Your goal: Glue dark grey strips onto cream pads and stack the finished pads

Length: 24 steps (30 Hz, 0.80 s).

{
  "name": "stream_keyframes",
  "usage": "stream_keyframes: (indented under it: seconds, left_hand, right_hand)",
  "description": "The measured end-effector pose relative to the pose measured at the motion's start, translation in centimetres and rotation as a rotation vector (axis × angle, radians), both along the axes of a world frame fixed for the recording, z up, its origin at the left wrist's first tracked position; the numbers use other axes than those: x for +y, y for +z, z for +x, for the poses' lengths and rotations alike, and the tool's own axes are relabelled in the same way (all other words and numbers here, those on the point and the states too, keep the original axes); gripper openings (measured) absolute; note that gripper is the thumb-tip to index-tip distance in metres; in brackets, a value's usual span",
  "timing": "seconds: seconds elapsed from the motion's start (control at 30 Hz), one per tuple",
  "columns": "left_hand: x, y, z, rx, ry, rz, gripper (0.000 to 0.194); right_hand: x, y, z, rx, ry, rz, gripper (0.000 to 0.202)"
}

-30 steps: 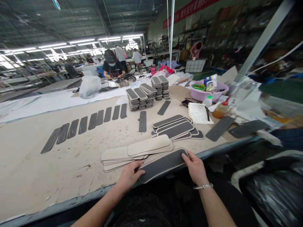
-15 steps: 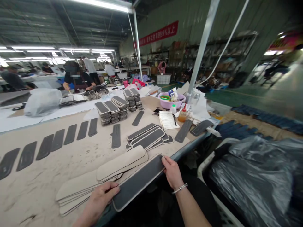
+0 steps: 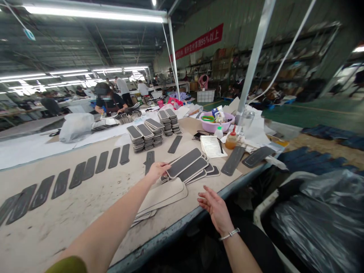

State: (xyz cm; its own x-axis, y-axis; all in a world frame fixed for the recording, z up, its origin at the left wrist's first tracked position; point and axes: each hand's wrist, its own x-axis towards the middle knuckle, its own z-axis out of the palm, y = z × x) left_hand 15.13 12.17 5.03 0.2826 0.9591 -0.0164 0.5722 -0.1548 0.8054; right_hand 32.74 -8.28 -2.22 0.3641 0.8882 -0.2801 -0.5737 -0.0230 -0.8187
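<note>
My left hand (image 3: pixel 158 171) reaches over the table and pinches the near end of a long dark grey panel (image 3: pixel 184 163) with a pale border and rounded corners. That panel lies on top of a fanned pile of similar panels (image 3: pixel 195 169). Just in front, partly hidden by my left forearm, rests a stack of panels with cream faces up (image 3: pixel 165 194). My right hand (image 3: pixel 214 208), with a bracelet at the wrist, hovers empty beside the table edge, its fingers loosely apart.
A row of dark strips (image 3: pixel 76 174) runs along the left. Neat panel stacks (image 3: pixel 145 136) stand behind. Towards the right are a notepad (image 3: pixel 212 147), an orange liquid bottle (image 3: pixel 231 139), a purple basin (image 3: pixel 217 123) and a metal post (image 3: pixel 253 60). A co-worker (image 3: pixel 109 100) works across the table.
Both hands held a dark panel at the table edge before. My right hand has let go; my left hand has moved forward to the fanned pile and gripped another panel. The view has shifted left.
</note>
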Motion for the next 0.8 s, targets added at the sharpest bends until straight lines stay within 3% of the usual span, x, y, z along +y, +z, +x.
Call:
stream_keyframes:
  seconds: [0.13,0.3,0.43,0.67,0.8]
  left_hand:
    - [-0.6,-0.7,-2.0,0.287,-0.043,0.111,0.042]
    - [-5.5,-1.5,-6.9,0.534,-0.297,0.17,0.054]
    - [-8.2,-2.5,-9.1,0.626,-0.374,0.212,0.055]
    - [-8.3,-3.5,-9.6,0.666,-0.398,0.3,0.046]
    - [-8.4,-2.3,-10.3,0.641,-0.408,0.406,0.048]
  right_hand:
    - [-0.1,-0.7,-0.2,-0.192,0.068,-0.076,0.055]
    - [0.3,-1.0,-0.5,-0.313,0.133,-0.077,0.055]
    - [0.7,-1.4,-1.1,-0.388,0.159,-0.083,0.053]
    - [0.4,-2.5,-1.1,-0.513,0.182,-0.118,0.059]
    - [0.4,-2.4,-1.3,-0.529,0.156,-0.112,0.058]
